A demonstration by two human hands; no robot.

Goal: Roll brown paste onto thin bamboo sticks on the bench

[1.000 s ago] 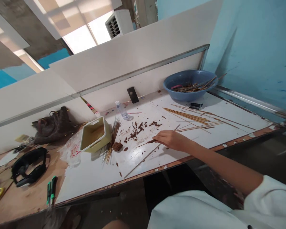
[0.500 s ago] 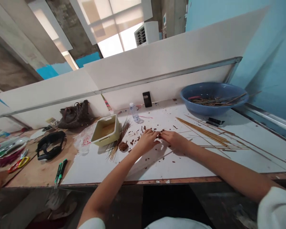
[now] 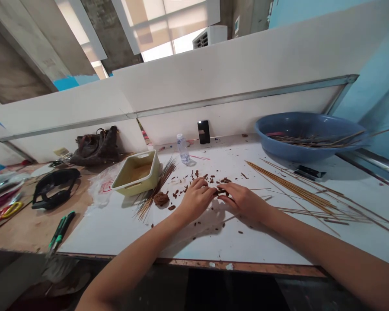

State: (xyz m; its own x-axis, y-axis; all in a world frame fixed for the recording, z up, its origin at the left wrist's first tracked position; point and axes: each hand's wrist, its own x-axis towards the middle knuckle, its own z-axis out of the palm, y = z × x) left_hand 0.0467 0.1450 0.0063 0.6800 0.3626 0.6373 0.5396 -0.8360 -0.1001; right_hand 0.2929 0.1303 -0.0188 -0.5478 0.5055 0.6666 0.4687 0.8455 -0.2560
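Observation:
My left hand [image 3: 196,199] and my right hand [image 3: 243,200] meet fingertip to fingertip on the white tabletop [image 3: 194,233]. Between them they pinch a small dark brown piece [image 3: 221,191]. Brown crumbs [image 3: 201,178] lie scattered just beyond the fingers. A brown lump [image 3: 161,198] sits to the left of my left hand, beside a fan of thin sticks [image 3: 155,190]. A row of bamboo sticks [image 3: 291,190] stretches to the right of my right hand.
A yellow tray [image 3: 136,173] stands left of the sticks. A blue basin [image 3: 307,136] with sticks sits at the back right. A small bottle [image 3: 183,149] and a phone [image 3: 204,131] stand by the back panel. A black headset [image 3: 53,188], green pens [image 3: 61,226] and a brown bag [image 3: 95,144] lie at left.
My left hand has come into view and joined the right one at the brown piece. The view has swung left and levelled, and both hands now sit near the middle.

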